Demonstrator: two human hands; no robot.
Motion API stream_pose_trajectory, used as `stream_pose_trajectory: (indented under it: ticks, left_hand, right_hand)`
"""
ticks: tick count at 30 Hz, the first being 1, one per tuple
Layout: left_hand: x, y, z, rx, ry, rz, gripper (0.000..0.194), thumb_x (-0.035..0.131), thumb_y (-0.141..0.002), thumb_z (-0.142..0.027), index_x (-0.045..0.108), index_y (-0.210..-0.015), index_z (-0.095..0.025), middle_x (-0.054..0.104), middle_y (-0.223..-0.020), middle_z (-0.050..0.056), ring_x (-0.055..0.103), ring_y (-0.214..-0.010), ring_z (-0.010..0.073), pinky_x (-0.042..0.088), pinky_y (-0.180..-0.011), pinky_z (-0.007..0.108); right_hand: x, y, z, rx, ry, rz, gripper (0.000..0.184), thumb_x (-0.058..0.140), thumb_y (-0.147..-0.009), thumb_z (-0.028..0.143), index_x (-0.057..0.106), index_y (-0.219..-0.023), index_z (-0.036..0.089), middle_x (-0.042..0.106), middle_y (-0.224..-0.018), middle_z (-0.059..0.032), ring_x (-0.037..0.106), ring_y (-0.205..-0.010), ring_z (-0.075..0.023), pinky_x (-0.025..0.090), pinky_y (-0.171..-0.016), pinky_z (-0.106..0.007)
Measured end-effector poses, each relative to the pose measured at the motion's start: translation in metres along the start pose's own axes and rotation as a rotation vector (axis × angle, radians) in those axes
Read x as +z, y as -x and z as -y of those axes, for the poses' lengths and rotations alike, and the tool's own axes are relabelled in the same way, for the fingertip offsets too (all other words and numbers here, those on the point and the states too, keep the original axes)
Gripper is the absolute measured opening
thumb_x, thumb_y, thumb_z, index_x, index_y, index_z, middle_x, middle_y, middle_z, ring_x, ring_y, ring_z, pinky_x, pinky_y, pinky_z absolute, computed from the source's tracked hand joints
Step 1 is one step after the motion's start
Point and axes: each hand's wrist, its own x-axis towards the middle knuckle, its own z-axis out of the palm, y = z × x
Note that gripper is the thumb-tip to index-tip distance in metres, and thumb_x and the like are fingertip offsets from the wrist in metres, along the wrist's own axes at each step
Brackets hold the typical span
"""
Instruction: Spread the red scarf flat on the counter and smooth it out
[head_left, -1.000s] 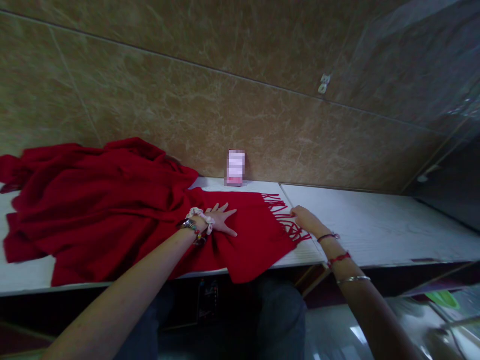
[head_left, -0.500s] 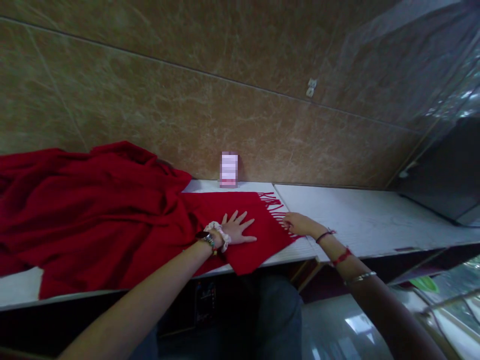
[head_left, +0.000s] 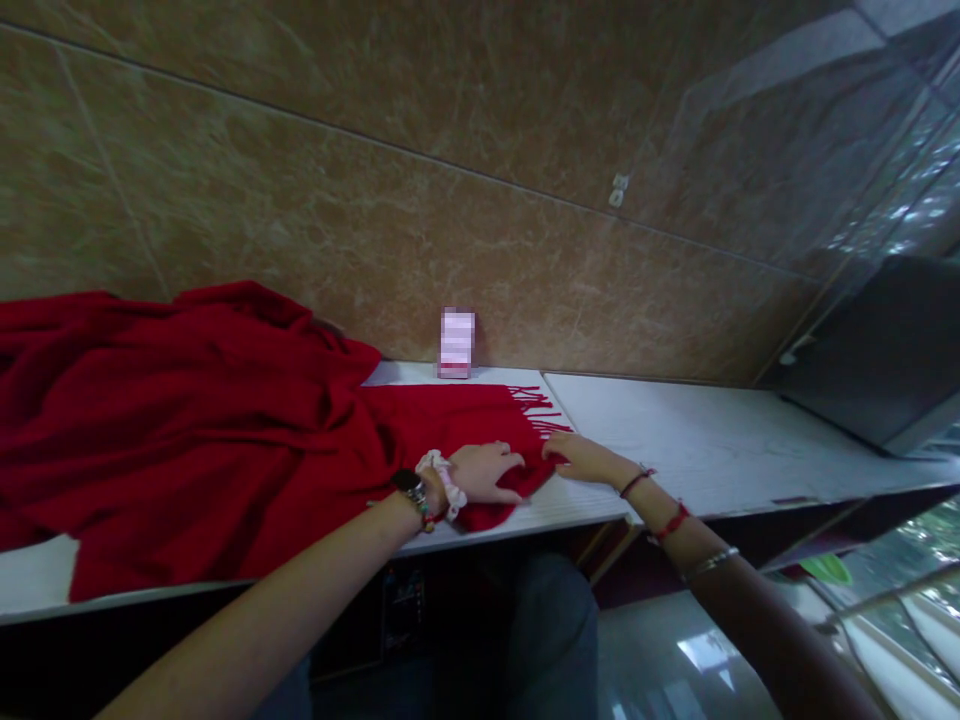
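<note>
Large red fringed cloth (head_left: 247, 430) lies along the white wood-grain bench top (head_left: 712, 430), against the brown marbled wall panel (head_left: 375, 230). Its left portion is heaped in loose folds; the portion toward the right is flatter, ending in thin red tassels (head_left: 525, 396).

Left hand (head_left: 486, 472): on the flatter portion, near the front edge of the bench, fingers bent, thumb and fingers spread apart with a gap between. At its wrist, a pale fabric scrunchie (head_left: 442, 480) and a dark-faced watch (head_left: 407, 481).

Right hand (head_left: 585, 460): at the cloth's right end, just beside the tassels, fingers curled, tips at the cloth edge. Whether they pinch it or only touch it, I cannot tell. Red cord bracelet (head_left: 673, 523) on that arm.

Small upright white-and-pink rectangular object (head_left: 456, 343): behind the cloth, near the wall; surface details blurred.
</note>
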Motion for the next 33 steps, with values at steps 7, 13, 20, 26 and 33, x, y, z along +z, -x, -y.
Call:
stream_pose_trajectory:
  ticks: [7, 13, 20, 26, 33]
  left_hand:
    - [0.016, -0.002, 0.019, -0.213, 0.418, -0.114, 0.036, 0.047, -0.078, -0.016, 0.054, -0.113, -0.018, 0.065, -0.094, 0.004, 0.06, -0.088, 0.0154, 0.045, -0.08, 0.025]
    - [0.027, -0.016, 0.036, -0.488, 0.777, -0.243, 0.024, 0.05, -0.075, -0.018, 0.063, -0.095, -0.013, 0.067, -0.091, 0.006, 0.062, -0.085, 0.0162, 0.046, -0.076, 0.024]
    - [0.026, -0.019, 0.036, -0.499, 0.769, -0.21, 0.023, 0.048, -0.075, -0.017, 0.066, -0.09, -0.013, 0.067, -0.094, 0.007, 0.061, -0.088, 0.0172, 0.046, -0.079, 0.024]
    - [0.031, -0.02, 0.039, -0.476, 0.763, -0.187, 0.025, 0.047, -0.077, -0.019, 0.064, -0.093, -0.012, 0.067, -0.093, 0.006, 0.061, -0.088, 0.0151, 0.045, -0.081, 0.023]
    - [0.03, -0.019, 0.04, -0.47, 0.735, -0.17, 0.024, 0.047, -0.077, -0.02, 0.064, -0.093, -0.015, 0.067, -0.096, 0.005, 0.06, -0.091, 0.0155, 0.045, -0.08, 0.024]
  right_hand:
    - [0.009, -0.002, -0.021, 0.236, -0.251, -0.167, 0.023, 0.045, -0.073, 0.011, 0.057, -0.091, 0.018, 0.062, -0.076, -0.0003, 0.057, -0.07, -0.0134, 0.046, -0.068, -0.028]
    - [0.02, -0.004, -0.011, 0.056, -0.144, -0.371, 0.026, 0.052, -0.072, 0.014, 0.06, -0.097, 0.019, 0.056, -0.107, -0.0082, 0.05, -0.104, -0.0183, 0.038, -0.092, -0.036]
    - [0.033, -0.012, 0.016, 0.273, 0.091, -0.426, 0.033, 0.059, -0.073, 0.031, 0.058, -0.104, 0.018, 0.052, -0.111, -0.0108, 0.045, -0.107, -0.0237, 0.037, -0.09, -0.042]
    - [0.041, -0.028, 0.039, 0.339, 0.22, -0.444, 0.028, 0.055, -0.077, 0.035, 0.059, -0.099, 0.018, 0.053, -0.109, -0.0125, 0.044, -0.104, -0.0262, 0.034, -0.088, -0.042]
    - [0.031, -0.015, 0.016, 0.445, 0.307, -0.508, 0.025, 0.039, -0.082, 0.014, 0.06, -0.096, 0.016, 0.06, -0.102, -0.0114, 0.048, -0.098, -0.0223, 0.034, -0.087, -0.038]
